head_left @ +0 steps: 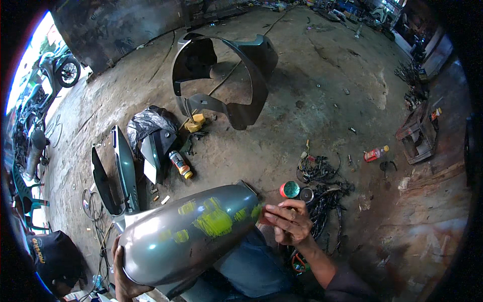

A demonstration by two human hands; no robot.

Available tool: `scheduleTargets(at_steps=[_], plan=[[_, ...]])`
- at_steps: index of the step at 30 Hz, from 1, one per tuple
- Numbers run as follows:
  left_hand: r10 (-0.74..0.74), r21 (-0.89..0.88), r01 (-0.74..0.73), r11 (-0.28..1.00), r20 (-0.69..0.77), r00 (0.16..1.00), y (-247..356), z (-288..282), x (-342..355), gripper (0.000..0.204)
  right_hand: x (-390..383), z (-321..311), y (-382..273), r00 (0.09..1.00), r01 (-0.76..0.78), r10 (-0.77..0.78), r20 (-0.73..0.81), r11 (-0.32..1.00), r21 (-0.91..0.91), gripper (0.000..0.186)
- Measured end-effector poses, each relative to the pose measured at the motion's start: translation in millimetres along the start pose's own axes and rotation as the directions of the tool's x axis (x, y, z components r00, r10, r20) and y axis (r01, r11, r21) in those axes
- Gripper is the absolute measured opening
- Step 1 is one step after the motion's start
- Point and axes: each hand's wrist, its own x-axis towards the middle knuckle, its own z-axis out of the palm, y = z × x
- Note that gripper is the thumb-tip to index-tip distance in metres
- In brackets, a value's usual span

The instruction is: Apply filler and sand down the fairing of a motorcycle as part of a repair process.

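Note:
A glossy grey motorcycle body panel (pixel 166 246) lies across my lap, tilted up toward the right. Yellow-green patches of putty (pixel 215 224) mark its upper side, one large and several small. My left hand (pixel 125 283) is closed around the panel's left end, fingers wrapped over the edge. At the opposite end, my right hand (pixel 291 221) pinches a small reddish-brown flat piece (pixel 263 215) against the panel beside a putty patch. The fingers partly hide that piece, so whether it is a spreader or sandpaper cannot be told. An opened tin with green inside (pixel 289 190) stands just beyond my right hand.
Tangled black wiring (pixel 324 201) lies right of the tin. Dark green panels (pixel 126 168), a bottle (pixel 181 165) and a black plastic bag (pixel 151 123) are at left. A large curved fairing (pixel 241 108) stands ahead. A red-labelled bottle (pixel 376 153) and wooden frame (pixel 416 133) sit right.

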Motion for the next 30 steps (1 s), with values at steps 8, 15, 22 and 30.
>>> scheduleTargets(at_steps=[8, 15, 22, 30], plan=[[0.13, -0.139, -0.117, 0.983, 0.089, 0.988, -25, -8, 31, 0.161, 26, -4, -30, 0.841, -0.481, 0.539, -0.053, 0.788, 0.385, 0.039], [0.03, -0.062, -0.018, 0.998, 0.211, 0.977, -22, -22, 42, 0.162, 16, -4, -36, 0.382, -0.36, 0.799, 0.465, -0.335, 0.871, 0.043], [0.005, -0.105, 0.02, 0.994, 0.233, 0.972, -8, -25, 41, 0.16, -14, -21, -8, 0.417, -0.588, 0.88, 0.228, 0.069, 0.806, 0.042], [-0.125, -0.076, 0.133, 0.988, 0.092, 0.988, 53, -15, 50, 0.123, -214, -232, 158, 0.694, -0.197, 0.72, 0.002, 0.192, -0.961, 0.03]])
